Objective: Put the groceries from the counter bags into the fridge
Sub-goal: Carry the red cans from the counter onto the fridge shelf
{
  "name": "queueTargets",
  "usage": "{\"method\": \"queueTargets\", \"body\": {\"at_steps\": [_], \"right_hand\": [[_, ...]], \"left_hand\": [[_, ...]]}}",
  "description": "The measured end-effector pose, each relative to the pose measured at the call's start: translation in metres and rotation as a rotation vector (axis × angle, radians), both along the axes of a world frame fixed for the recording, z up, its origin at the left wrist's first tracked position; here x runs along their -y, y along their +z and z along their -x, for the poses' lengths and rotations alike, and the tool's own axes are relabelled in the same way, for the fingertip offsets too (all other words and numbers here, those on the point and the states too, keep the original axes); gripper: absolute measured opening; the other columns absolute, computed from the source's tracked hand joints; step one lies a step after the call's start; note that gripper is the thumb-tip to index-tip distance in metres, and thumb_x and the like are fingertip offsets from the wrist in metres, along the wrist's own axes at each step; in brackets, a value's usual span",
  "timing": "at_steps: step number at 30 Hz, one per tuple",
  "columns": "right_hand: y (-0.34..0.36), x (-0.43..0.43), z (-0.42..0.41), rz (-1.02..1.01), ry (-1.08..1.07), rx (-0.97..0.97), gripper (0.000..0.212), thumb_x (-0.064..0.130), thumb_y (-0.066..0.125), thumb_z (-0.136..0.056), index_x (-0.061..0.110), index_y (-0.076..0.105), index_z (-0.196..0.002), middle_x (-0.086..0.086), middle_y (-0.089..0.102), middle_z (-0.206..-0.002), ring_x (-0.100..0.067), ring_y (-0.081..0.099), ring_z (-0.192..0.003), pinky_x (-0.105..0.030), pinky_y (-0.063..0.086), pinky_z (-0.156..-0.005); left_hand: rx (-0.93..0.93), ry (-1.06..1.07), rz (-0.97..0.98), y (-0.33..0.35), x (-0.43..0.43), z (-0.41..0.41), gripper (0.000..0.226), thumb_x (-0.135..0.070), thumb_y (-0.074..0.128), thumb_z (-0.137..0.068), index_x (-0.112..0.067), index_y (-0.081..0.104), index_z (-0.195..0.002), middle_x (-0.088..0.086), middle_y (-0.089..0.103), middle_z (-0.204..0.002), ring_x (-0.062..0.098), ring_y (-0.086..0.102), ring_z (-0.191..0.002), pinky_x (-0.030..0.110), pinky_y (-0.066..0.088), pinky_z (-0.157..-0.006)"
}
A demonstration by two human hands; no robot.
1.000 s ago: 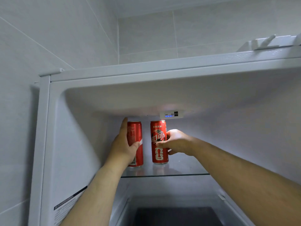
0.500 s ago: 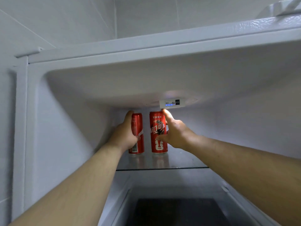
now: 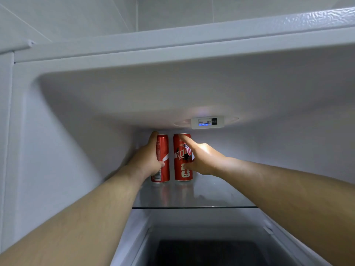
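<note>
- Red cans, two of them, stand upright deep on the glass shelf (image 3: 211, 194), close together but not touching. I'd guess they are pushed far back to leave room in front for more groceries.
- The left hand (image 3: 148, 160) wraps the left can (image 3: 162, 150), thumb across its front and fingers hidden behind. The can sits between that palm and its neighbour.
- The right hand (image 3: 203, 160) grips the right can (image 3: 181, 173) from its right side, with one finger stretched up to the rim (steadying it, probably).
- Both bases seem to rest on the shelf, so letting go looks due.
- A lit control panel (image 3: 207, 122) hangs just above the right hand.
</note>
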State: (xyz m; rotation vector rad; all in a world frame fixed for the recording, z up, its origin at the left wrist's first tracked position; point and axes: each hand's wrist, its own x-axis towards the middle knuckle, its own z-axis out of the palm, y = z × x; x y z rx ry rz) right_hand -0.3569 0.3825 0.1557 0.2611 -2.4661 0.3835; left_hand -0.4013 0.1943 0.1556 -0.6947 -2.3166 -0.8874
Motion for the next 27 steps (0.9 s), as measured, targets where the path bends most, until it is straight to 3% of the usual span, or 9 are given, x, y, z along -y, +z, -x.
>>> {"method": "queueTargets", "body": {"at_steps": [5, 13, 17, 20, 22, 24, 27], "right_hand": [[0.005, -0.003, 0.014, -0.061, -0.038, 0.043, 0.091, 0.022, 0.073, -0.086, 0.04, 0.011, -0.149, -0.007, 0.059, -0.134, -0.027, 0.063, -0.107, -0.037, 0.055, -0.081], [-0.003, -0.009, 0.038, -0.169, -0.054, 0.14, 0.084, 0.019, 0.066, -0.091, 0.04, 0.013, -0.152, -0.008, 0.058, -0.12, -0.031, 0.06, -0.108, -0.032, 0.045, -0.077], [0.003, -0.012, 0.042, -0.249, -0.087, 0.153, 0.078, 0.023, 0.061, -0.095, 0.04, 0.012, -0.154, 0.001, 0.047, -0.105, -0.029, 0.058, -0.106, -0.029, 0.039, -0.075], [0.006, -0.015, 0.046, -0.161, -0.014, 0.206, 0.05, 0.036, 0.044, -0.102, 0.026, 0.035, -0.15, -0.004, 0.06, -0.116, -0.03, 0.06, -0.112, -0.029, 0.042, -0.081], [0.007, -0.016, 0.05, -0.138, 0.011, 0.198, 0.047, 0.042, 0.036, -0.103, 0.02, 0.045, -0.144, -0.011, 0.063, -0.123, -0.032, 0.06, -0.113, -0.032, 0.045, -0.087], [0.005, -0.017, 0.057, -0.168, -0.015, 0.198, 0.048, 0.036, 0.041, -0.103, 0.028, 0.033, -0.15, -0.008, 0.059, -0.129, -0.031, 0.061, -0.115, -0.036, 0.049, -0.094], [-0.002, -0.019, 0.065, -0.242, -0.017, 0.19, 0.082, 0.016, 0.054, -0.095, 0.044, 0.004, -0.153, -0.006, 0.049, -0.141, -0.03, 0.057, -0.12, -0.038, 0.05, -0.098]], "left_hand": [[-0.008, 0.018, 0.02, 0.0, -0.002, 0.008, 0.09, -0.014, 0.078, -0.077, -0.033, 0.019, -0.143, 0.009, 0.055, -0.13, 0.031, 0.059, -0.114, 0.048, 0.051, -0.093], [0.001, 0.052, 0.073, 0.005, -0.01, 0.025, 0.087, -0.013, 0.072, -0.082, -0.035, 0.016, -0.146, 0.007, 0.05, -0.133, 0.031, 0.054, -0.119, 0.046, 0.048, -0.096], [-0.004, 0.1, 0.113, 0.006, -0.012, 0.031, 0.086, -0.017, 0.074, -0.08, -0.035, 0.019, -0.143, 0.005, 0.047, -0.135, 0.031, 0.053, -0.12, 0.049, 0.048, -0.097], [0.01, 0.119, 0.13, 0.007, -0.014, 0.036, 0.084, -0.018, 0.073, -0.08, -0.033, 0.02, -0.143, 0.006, 0.049, -0.133, 0.032, 0.055, -0.118, 0.049, 0.049, -0.096], [0.026, 0.134, 0.128, 0.007, -0.015, 0.04, 0.082, -0.02, 0.073, -0.081, -0.032, 0.021, -0.143, 0.007, 0.051, -0.132, 0.033, 0.055, -0.118, 0.05, 0.05, -0.096], [0.044, 0.148, 0.09, 0.008, -0.017, 0.048, 0.078, -0.021, 0.072, -0.081, -0.032, 0.023, -0.141, 0.007, 0.052, -0.13, 0.031, 0.057, -0.113, 0.049, 0.051, -0.092], [0.062, 0.152, 0.038, 0.01, -0.02, 0.06, 0.054, -0.021, 0.058, -0.093, -0.032, 0.03, -0.138, 0.005, 0.055, -0.121, 0.019, 0.059, -0.088, 0.036, 0.049, -0.077]]}}
